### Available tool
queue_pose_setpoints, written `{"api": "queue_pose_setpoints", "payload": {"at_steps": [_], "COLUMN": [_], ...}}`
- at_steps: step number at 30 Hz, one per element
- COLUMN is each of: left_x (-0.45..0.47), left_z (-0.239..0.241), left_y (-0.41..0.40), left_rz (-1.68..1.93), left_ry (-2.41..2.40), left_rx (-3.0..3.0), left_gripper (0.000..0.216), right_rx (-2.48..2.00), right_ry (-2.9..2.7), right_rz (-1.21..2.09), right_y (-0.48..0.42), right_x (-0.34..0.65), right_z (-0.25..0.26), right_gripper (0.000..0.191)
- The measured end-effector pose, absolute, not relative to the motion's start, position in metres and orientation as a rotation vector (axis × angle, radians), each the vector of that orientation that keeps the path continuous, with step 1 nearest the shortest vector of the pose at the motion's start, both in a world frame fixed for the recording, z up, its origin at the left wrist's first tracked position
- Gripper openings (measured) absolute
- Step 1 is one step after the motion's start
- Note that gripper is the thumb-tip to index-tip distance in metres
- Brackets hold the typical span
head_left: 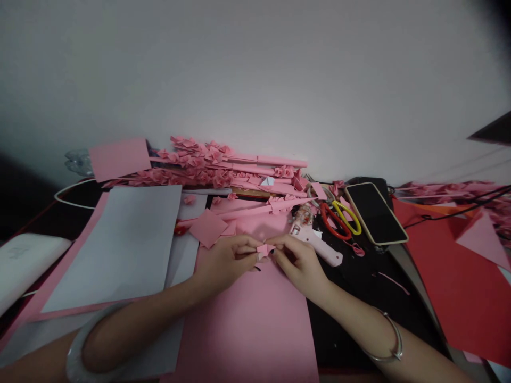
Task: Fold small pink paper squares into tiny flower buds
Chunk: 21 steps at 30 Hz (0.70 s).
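Note:
Between my two hands is a small folded piece of pink paper (264, 249), held above a large pink sheet (247, 324). My left hand (227, 259) pinches its left side with thumb and fingers. On the right side, my right hand (300, 261) grips it with thumb and fingertips. The fingers cover part of the folds. Just behind my left hand lies a square of pink paper (208, 227). A pale pink glue gun (319, 246) rests beyond my right hand.
Pink paper flowers (211, 157) on long stems lie along the wall. Scissors with red and yellow handles (346, 218) sit beside a phone (376, 213). White sheets (120, 244) and a white box-like device (30, 263) are left; red paper (463, 276) is right.

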<state>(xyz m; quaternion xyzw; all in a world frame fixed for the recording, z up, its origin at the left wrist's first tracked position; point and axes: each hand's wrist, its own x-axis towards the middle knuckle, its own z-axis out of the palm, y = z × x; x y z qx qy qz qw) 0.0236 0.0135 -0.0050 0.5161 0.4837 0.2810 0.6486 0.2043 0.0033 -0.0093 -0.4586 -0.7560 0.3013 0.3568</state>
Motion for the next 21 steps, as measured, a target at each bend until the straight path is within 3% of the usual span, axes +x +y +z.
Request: {"api": "queue_pose_setpoints", "payload": {"at_steps": [12, 21], "left_x": [0.0233, 0.0201], "left_z": [0.0047, -0.0002], "left_y": [0.0145, 0.0201], "left_rz": [0.637, 0.693], "left_ry": [1.096, 1.079], "left_rx": [1.07, 0.906], "left_gripper": [0.018, 0.025], "right_rx": [-1.124, -1.041], "right_ry": [-1.92, -2.023], "right_rz": [0.671, 0.701], "right_y": [0.0017, 0.0028], "right_x": [0.2033, 0.2022], "right_z": [-0.0092, -0.0047], "right_gripper": [0.02, 0.03]}}
